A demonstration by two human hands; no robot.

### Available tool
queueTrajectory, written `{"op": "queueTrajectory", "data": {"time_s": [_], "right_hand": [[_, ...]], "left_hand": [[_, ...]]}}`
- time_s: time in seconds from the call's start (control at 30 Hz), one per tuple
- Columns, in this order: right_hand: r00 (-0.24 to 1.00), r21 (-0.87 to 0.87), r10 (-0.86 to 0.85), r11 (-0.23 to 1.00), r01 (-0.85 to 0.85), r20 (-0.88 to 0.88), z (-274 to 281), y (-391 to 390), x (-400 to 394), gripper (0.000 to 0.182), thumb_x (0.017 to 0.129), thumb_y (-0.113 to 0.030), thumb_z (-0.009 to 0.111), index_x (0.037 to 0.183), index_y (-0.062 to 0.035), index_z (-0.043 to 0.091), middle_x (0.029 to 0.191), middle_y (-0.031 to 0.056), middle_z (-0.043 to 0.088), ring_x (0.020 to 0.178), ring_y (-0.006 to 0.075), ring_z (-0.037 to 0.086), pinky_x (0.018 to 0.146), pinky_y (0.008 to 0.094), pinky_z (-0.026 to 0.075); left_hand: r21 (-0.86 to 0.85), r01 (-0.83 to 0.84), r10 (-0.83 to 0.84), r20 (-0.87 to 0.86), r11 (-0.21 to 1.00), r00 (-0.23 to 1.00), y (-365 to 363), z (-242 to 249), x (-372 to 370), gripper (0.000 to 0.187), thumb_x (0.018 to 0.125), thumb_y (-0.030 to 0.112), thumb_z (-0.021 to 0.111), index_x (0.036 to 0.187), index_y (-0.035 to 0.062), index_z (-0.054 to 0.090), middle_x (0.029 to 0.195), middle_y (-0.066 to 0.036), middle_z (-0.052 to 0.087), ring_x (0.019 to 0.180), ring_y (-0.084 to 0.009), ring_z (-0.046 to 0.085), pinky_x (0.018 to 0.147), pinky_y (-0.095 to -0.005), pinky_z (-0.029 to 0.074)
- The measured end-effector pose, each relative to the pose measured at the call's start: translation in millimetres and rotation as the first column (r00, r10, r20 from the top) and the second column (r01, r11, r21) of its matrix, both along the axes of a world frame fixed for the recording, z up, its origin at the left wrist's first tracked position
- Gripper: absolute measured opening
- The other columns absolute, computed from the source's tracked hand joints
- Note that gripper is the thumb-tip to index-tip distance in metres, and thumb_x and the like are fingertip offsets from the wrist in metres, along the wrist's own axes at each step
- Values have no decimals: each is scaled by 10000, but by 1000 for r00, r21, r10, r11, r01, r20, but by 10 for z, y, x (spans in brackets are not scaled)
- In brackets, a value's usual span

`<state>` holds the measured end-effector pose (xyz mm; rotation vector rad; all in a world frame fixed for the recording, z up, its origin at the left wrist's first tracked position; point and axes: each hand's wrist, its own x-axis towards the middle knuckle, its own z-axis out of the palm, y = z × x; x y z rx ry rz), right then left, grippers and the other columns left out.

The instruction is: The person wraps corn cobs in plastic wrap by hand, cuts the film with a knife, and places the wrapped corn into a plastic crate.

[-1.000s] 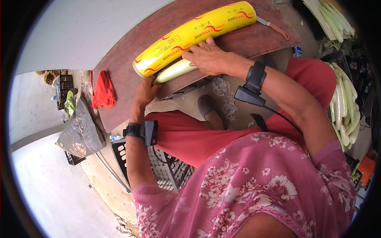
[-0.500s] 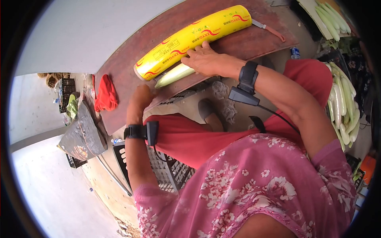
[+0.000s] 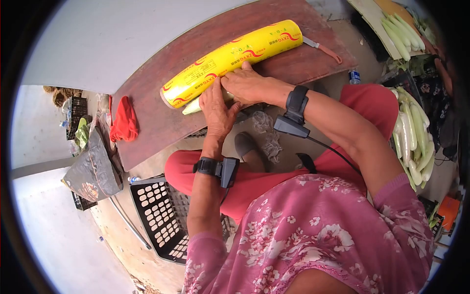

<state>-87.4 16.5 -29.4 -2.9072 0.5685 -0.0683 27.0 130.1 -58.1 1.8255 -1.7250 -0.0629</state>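
Left hand (image 3: 218,111) and right hand (image 3: 243,85), fingers bent, partly cover the pale green vegetable (image 3: 192,107), its tip beside the left; grip cannot be told. Uneven pressure could skew the yellow roll (image 3: 232,61) at their fingertips.

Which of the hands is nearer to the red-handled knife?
Right. The right hand is by the yellow roll, left of the knife; the left hand is farther left, beyond the right one.

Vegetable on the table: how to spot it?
Find the dark red table, then the yellow roll on it. Beside the roll, partly hidden by the left hand and right hand, is the vegetable: pale green, slimmer than the roll.
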Motion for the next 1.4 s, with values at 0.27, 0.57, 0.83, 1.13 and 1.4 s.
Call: {"op": "queueTrajectory", "data": {"time_s": [0.27, 0.57, 0.83, 1.13, 1.4], "right_hand": [[976, -50, 20, 999, -9, 218, 349, -215, -346, 272, 840, -214, 616, 1076, -82, 585, 1050, 89, 596, 1028, 290, 569, 852, 502, 377], [966, -230, -17, 970, 79, 258, 218, -558, -239, 472, 846, -285, 636, 1274, -141, 498, 1252, 43, 495, 1218, 234, 422, 946, 455, 310], [974, -232, -105, 961, 152, 203, 121, -594, -138, 625, 795, -308, 695, 1343, -206, 414, 1304, 6, 431, 1262, 219, 358, 954, 454, 275], [975, -243, -101, 958, 149, 200, 120, -669, -80, 567, 828, -309, 661, 1335, -188, 436, 1289, 29, 454, 1237, 226, 377, 953, 448, 282], [978, -163, -154, 971, 176, 143, 224, -665, -30, 569, 828, -300, 663, 1340, -173, 447, 1302, 44, 463, 1247, 234, 381, 978, 448, 261]], "left_hand": [[-35, -20, 21, 9, 999, 1000, -39, -15, 3, 794, 634, 288, 822, 1313, 67, 474, 1175, -116, 541, 1126, -316, 461, 998, -432, 276], [-51, -82, 86, 98, 995, 991, -76, -2, -79, 694, 628, 358, 826, 1220, 106, 564, 1191, -92, 542, 1129, -303, 462, 989, -427, 291], [-55, -104, 111, 151, 993, 982, -187, -37, -74, 643, 608, 310, 825, 1170, 110, 585, 1165, -56, 567, 1088, -282, 478, 970, -432, 297], [14, -62, 59, 171, 998, 983, -235, 13, -4, 629, 610, 324, 814, 1160, 110, 595, 1126, -41, 583, 1036, -279, 494, 934, -434, 317], [173, -17, -6, 134, 985, 991, -251, 137, 67, 624, 622, 334, 812, 1164, 112, 596, 1106, -43, 582, 1028, -284, 498, 897, -431, 330]]}}
